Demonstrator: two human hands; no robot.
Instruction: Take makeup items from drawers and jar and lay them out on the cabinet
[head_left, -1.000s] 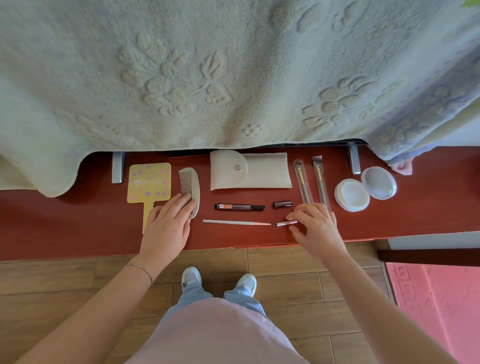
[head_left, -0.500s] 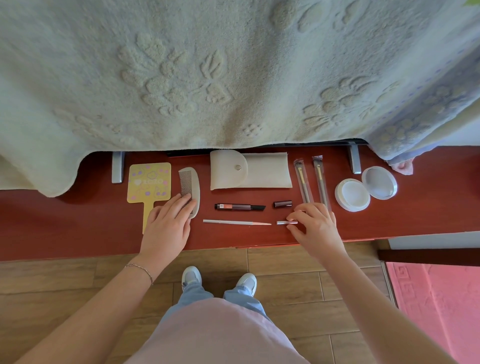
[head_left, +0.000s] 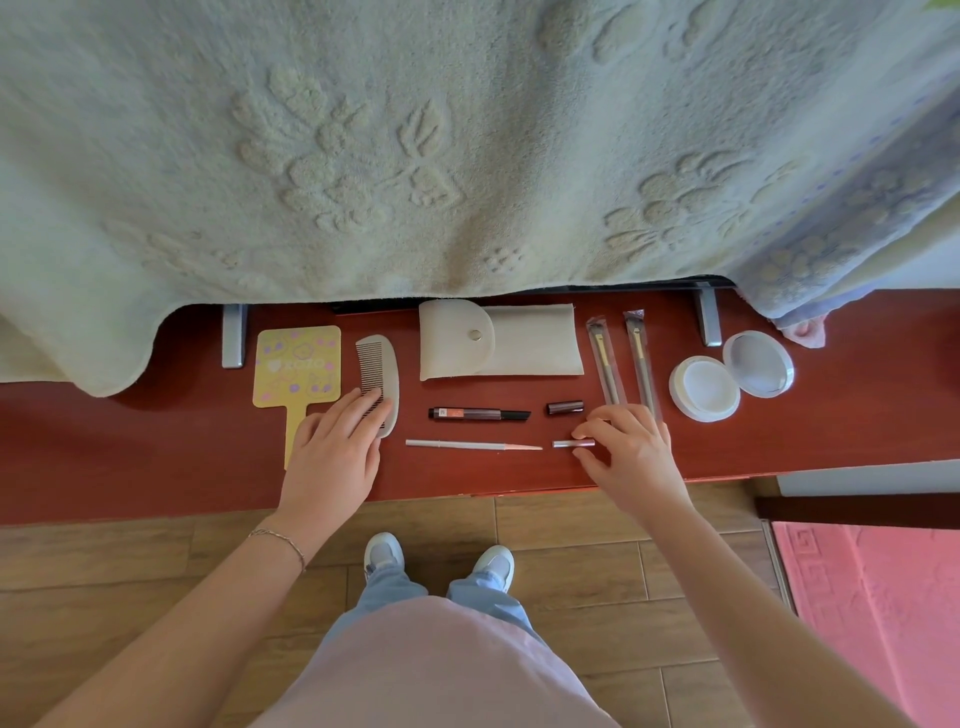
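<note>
Makeup items lie in rows on the red-brown cabinet top (head_left: 156, 457). My left hand (head_left: 332, 452) rests flat, fingers straight, on the lower end of a grey comb (head_left: 382, 374) and the handle of a yellow hand mirror (head_left: 296, 366). My right hand (head_left: 631, 452) pinches a small silver cap (head_left: 569, 444) between thumb and forefinger, just right of a thin pale pencil (head_left: 470, 445). Above lie a dark pen (head_left: 478, 414), a dark cap (head_left: 565, 408), a beige pouch (head_left: 498, 340), two wrapped brushes (head_left: 605, 364) and an open white jar (head_left: 704, 387) with its lid (head_left: 758, 364).
A pale embossed blanket (head_left: 415, 145) hangs over the back of the cabinet and hides what is behind. Two grey metal feet (head_left: 234, 338) stand under its edge. Below the cabinet is wood-look floor (head_left: 104, 561), my shoes, and a pink mat (head_left: 878, 613) at the right.
My right hand has slid the silver cap slightly along the cabinet top beside the pencil tip. The left hand has stayed on the comb and mirror handle.
</note>
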